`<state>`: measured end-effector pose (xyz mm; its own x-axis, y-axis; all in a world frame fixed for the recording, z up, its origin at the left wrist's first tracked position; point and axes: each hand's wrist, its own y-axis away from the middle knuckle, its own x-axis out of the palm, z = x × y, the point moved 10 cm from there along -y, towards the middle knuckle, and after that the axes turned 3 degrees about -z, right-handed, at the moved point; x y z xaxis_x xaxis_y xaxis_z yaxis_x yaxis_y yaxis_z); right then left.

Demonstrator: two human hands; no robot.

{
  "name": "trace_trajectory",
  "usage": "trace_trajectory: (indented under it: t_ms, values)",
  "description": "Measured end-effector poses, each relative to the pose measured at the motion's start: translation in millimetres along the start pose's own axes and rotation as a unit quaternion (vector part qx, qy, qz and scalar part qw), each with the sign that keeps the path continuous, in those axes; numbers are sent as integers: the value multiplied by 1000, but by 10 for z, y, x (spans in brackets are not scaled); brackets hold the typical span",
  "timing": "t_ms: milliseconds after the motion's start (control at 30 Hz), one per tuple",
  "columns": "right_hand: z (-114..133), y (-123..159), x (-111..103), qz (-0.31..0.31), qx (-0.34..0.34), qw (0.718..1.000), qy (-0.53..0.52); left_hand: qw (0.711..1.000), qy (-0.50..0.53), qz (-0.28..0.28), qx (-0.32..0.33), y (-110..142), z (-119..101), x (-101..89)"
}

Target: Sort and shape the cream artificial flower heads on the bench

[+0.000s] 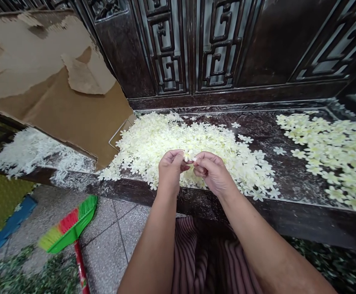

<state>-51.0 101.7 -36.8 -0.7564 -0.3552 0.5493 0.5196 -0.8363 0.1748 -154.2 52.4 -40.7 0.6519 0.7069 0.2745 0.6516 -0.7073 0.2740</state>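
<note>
Between my two hands is a small white flower (189,156) with a pale yellow middle, held just above the front of a big flower pile. My left hand (171,165) pinches its left side between thumb and forefinger. On the other side my right hand (210,168) grips it with the fingertips, the remaining fingers curled in. The pile of white and pale yellow flowers (153,139) spreads over a dark wooden bench (294,173) behind and around both hands. To the right lies a second, yellower group of flowers (331,151).
A torn cardboard sheet (74,106) leans at the left, with a heap of white pieces (37,149) beside it. A colourful broom (74,228) stands on the tiled floor (104,245). Green foliage (49,271) lies lower left. Carved dark wood panels (193,49) rise behind the bench.
</note>
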Motion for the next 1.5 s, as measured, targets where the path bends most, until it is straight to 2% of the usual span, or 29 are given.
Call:
trace_trajectory:
  t_ms: [133,167,233,300,400,533,633,733,933,1167,1500]
  values:
    - [132,45,-24,18,-3,999,-26,997,6,-82,14,-67,-59,-238]
    - [171,43,-79,3,-6,999,-38,994,4,-106,27,-72,-101,-306]
    - [198,32,-224,-50,-3,997,-59,992,-20,-116,52,-72,-174,-341]
    - [121,23,-293,-79,23,995,-56,991,-62,-87,76,-54,-213,-263]
    - [-54,17,-219,-59,56,996,20,984,-131,-27,118,7,-217,-69]
    - [-130,14,-182,-68,41,994,76,966,-187,68,163,86,-166,170]
    - [-126,6,-224,-85,42,992,77,951,-219,117,183,119,-134,255]
    - [-101,0,-239,-87,44,992,76,941,-246,122,197,127,-135,252]
    - [-73,21,-232,-108,50,991,60,938,-254,120,201,157,-153,243]
    - [-100,25,-258,-123,65,989,52,961,-191,116,160,149,-107,241]
    - [-97,15,-211,-78,55,995,41,961,-197,119,151,157,-149,246]
